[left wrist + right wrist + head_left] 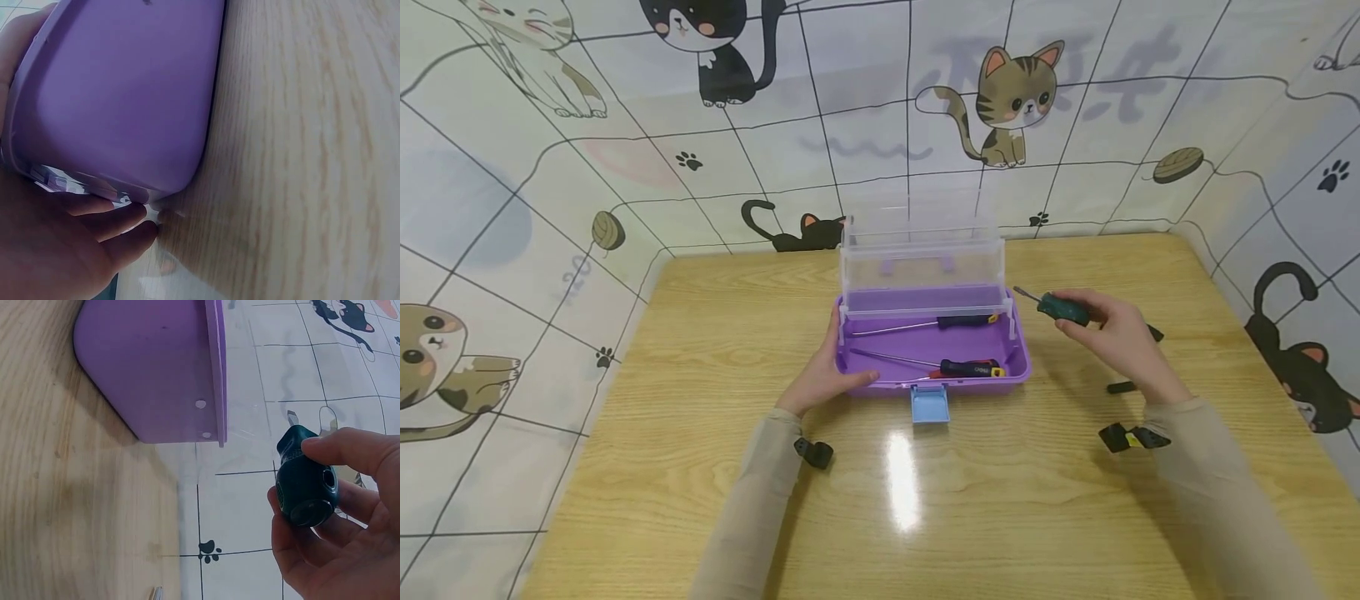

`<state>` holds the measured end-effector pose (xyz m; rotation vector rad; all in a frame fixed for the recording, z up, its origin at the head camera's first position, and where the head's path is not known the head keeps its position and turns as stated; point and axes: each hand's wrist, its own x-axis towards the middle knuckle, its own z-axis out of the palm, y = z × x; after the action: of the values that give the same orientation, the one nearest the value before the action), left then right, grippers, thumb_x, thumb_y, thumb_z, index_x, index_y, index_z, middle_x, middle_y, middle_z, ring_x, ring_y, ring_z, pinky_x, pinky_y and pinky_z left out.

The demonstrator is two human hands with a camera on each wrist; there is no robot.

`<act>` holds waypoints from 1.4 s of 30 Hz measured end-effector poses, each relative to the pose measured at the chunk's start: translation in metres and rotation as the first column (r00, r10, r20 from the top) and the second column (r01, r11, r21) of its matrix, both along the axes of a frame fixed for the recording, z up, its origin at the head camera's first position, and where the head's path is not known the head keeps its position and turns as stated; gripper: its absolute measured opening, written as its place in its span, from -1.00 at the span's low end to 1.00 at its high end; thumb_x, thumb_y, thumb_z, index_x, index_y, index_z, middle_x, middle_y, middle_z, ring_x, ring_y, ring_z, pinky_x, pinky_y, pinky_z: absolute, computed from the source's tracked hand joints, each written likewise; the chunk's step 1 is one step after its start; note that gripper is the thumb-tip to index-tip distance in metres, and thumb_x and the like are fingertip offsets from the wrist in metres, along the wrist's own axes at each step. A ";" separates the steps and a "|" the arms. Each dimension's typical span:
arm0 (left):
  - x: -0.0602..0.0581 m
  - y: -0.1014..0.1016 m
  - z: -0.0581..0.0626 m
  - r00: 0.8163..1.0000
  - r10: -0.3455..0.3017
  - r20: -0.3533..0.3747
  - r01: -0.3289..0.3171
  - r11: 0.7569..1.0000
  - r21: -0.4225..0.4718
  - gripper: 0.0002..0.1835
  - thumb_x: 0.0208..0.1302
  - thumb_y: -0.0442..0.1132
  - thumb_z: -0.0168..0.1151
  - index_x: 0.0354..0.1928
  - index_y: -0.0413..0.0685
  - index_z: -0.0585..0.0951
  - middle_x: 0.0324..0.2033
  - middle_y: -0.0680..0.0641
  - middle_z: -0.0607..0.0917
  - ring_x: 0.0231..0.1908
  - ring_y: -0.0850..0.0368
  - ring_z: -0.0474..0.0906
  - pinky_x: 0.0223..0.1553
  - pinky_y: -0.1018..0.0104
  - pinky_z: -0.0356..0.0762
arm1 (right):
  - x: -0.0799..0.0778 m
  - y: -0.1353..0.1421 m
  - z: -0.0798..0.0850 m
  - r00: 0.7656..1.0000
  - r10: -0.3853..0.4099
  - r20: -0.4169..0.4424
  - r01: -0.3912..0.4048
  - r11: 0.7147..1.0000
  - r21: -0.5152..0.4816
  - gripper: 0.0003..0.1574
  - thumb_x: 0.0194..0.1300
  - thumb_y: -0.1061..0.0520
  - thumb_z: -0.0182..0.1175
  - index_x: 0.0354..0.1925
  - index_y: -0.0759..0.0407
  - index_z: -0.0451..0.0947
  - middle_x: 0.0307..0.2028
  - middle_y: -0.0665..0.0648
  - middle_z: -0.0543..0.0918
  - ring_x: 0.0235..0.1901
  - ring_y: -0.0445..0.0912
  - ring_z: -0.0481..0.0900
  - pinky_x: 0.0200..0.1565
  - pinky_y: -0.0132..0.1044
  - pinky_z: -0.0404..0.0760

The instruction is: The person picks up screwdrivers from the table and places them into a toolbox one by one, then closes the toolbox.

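Observation:
A purple toolbox [917, 340] stands with its clear lid [917, 275] raised and its blue latch [930, 407] hanging down in front. My left hand [820, 377] grips its left end, thumb over the front rim; in the left wrist view the fingers [128, 240] reach round the far side. Inside lie a screwdriver with a black handle [964, 321] towards the back and another black-handled screwdriver [972, 369] in front, overlapping something red. To the right of the box, my right hand [1112, 332] holds a short green-handled screwdriver [1063, 309] in the air, its flat tip towards the box.
On the wooden table [715, 333], dark objects [1122, 387] lie beyond and beneath the right forearm, partly hidden. A metal tip [156, 594] shows at the bottom edge of the right wrist view. Walls covered with cat pictures [1015, 108] border the back and sides.

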<state>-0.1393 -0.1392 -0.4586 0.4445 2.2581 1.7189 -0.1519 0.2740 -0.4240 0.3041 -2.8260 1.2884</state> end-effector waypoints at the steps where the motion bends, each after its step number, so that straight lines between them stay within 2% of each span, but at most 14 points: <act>1: 0.000 0.000 0.000 1.000 -0.001 -0.001 0.001 1.000 0.002 0.36 -0.01 -0.35 0.48 0.49 0.23 -0.44 0.49 -0.17 -0.26 0.45 -0.19 -0.22 0.39 -0.05 -0.20 | -0.002 -0.001 0.001 1.000 0.003 -0.001 -0.003 1.000 0.004 -0.48 0.34 0.07 0.23 0.23 0.17 0.50 0.07 0.37 0.56 -0.04 0.20 0.53 -0.27 -0.46 0.47; 5: 0.001 0.000 0.001 1.000 -0.001 0.002 0.001 1.000 -0.001 0.35 0.00 -0.35 0.47 0.49 0.21 -0.44 0.49 -0.19 -0.25 0.44 -0.22 -0.22 0.39 -0.06 -0.19 | -0.008 -0.005 0.004 1.000 0.012 0.002 -0.012 1.000 -0.003 -0.48 0.34 0.04 0.23 0.22 0.16 0.50 0.08 0.33 0.57 0.03 0.21 0.51 -0.23 -0.48 0.45; 10: 0.002 0.000 0.001 1.000 0.003 0.011 -0.003 1.000 -0.007 0.35 0.01 -0.35 0.47 0.49 0.19 -0.44 0.49 -0.18 -0.26 0.44 -0.21 -0.23 0.39 -0.05 -0.20 | -0.015 -0.012 0.007 1.000 0.010 -0.001 -0.010 1.000 -0.002 -0.48 0.32 0.01 0.25 0.21 0.11 0.53 0.07 0.30 0.58 0.01 0.17 0.53 -0.29 -0.51 0.46; 19: 0.002 0.000 0.003 1.000 0.006 0.024 -0.006 1.000 -0.006 0.35 0.02 -0.35 0.47 0.49 0.21 -0.44 0.49 -0.16 -0.27 0.45 -0.15 -0.24 0.38 -0.06 -0.19 | -0.027 -0.024 0.015 0.997 0.065 -0.049 -0.066 0.998 -0.006 -0.55 0.28 0.14 0.27 0.14 0.19 0.57 0.00 0.30 0.62 -0.05 0.17 0.57 -0.31 -0.50 0.46; 27: 0.002 -0.001 0.001 1.000 0.003 0.018 -0.003 1.000 0.023 0.35 0.01 -0.37 0.47 0.49 0.20 -0.44 0.49 -0.16 -0.29 0.45 -0.12 -0.25 0.39 -0.06 -0.21 | -0.035 -0.034 0.014 0.997 0.073 -0.018 -0.073 0.997 -0.033 -0.55 0.28 0.14 0.28 0.12 0.22 0.58 -0.03 0.30 0.63 -0.13 0.11 0.57 -0.34 -0.46 0.52; 35: 0.003 -0.002 0.001 0.999 0.012 0.029 -0.012 1.000 -0.008 0.35 0.02 -0.34 0.47 0.49 0.20 -0.46 0.49 -0.15 -0.30 0.45 -0.10 -0.27 0.38 -0.08 -0.22 | -0.046 -0.044 0.015 0.994 0.107 -0.005 -0.108 0.994 -0.004 -0.56 0.29 0.15 0.26 0.13 0.20 0.57 -0.03 0.26 0.63 -0.19 0.04 0.56 -0.33 -0.37 0.51; 42: 0.003 0.000 0.002 1.000 0.005 0.030 -0.005 1.000 0.004 0.35 0.02 -0.36 0.46 0.49 0.20 -0.45 0.49 -0.17 -0.30 0.45 -0.12 -0.27 0.39 -0.06 -0.22 | -0.055 -0.047 0.018 0.990 0.140 -0.003 -0.140 0.990 -0.013 -0.54 0.29 0.16 0.24 0.14 0.25 0.55 -0.03 0.27 0.62 -0.19 0.04 0.53 -0.31 -0.40 0.51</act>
<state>-0.1365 -0.1391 -0.4566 0.4117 2.2375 1.7211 -0.2072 0.2272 -0.4062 0.5121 -2.8388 1.3291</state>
